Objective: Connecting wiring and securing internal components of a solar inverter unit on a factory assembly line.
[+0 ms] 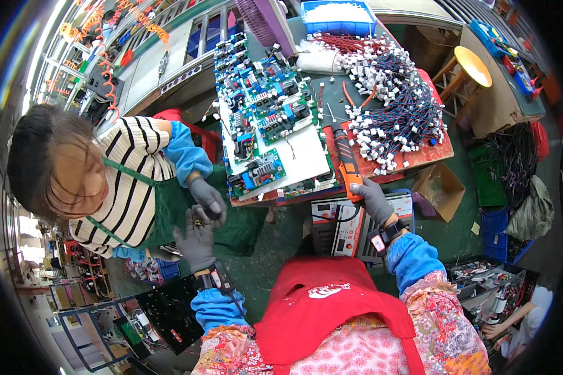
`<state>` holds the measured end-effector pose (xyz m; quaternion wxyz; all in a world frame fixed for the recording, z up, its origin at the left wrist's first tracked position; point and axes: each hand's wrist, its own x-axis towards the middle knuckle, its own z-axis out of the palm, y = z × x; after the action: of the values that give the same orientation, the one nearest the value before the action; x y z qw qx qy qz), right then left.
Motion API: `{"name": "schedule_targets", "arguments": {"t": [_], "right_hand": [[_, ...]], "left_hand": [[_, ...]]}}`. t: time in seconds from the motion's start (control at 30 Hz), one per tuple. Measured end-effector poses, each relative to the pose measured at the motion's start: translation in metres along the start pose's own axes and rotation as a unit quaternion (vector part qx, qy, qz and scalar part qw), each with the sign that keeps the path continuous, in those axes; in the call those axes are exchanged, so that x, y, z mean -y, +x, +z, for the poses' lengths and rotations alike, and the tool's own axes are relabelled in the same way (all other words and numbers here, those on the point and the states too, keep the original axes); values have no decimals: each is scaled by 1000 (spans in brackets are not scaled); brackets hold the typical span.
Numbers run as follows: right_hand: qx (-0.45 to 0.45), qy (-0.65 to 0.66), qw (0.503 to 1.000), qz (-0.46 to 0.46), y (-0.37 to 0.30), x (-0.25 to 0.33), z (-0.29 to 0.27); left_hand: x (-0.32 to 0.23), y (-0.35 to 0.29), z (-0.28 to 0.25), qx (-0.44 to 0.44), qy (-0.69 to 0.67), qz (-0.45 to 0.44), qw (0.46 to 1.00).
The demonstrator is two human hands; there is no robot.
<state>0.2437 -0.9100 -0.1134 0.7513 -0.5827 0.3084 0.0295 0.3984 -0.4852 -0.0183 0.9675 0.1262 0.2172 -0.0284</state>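
My right hand (375,201), in a grey glove, is closed around the orange end of a black-and-orange electric screwdriver (346,156). Its shaft points away from me over the red table's near edge. My left hand (197,240), gloved too, is cupped palm up with a few small brass-coloured metal pieces (198,221) in it; they are too small to name surely. Just above it is a co-worker's gloved hand (207,197), and I cannot tell whether the two touch. Green circuit boards (261,173) with many components lie in rows on the table's left part.
Bundled wires with white connectors (397,119) heap on the red table (435,156), near orange-handled pliers (358,95). A blue bin (338,14) stands at the back. Below the edge sit control boxes (347,234) and a cardboard box (441,190). The co-worker (131,169) sits left.
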Motion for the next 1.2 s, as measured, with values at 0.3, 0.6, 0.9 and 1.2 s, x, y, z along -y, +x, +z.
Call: {"name": "schedule_targets", "arguments": {"t": [0.3, 0.6, 0.9, 1.2], "right_hand": [[97, 284, 953, -26, -28, -6, -9], [77, 158, 985, 7, -21, -8, -11], [-63, -156, 985, -36, 4, 13, 19], [-200, -453, 861, -117, 6, 26, 25]], "left_hand": [[-28, -1, -28, -30, 42, 47, 998], [-51, 26, -68, 10, 201, 35, 979], [-26, 14, -45, -63, 107, -28, 992], [-33, 25, -67, -83, 133, -3, 988]]}}
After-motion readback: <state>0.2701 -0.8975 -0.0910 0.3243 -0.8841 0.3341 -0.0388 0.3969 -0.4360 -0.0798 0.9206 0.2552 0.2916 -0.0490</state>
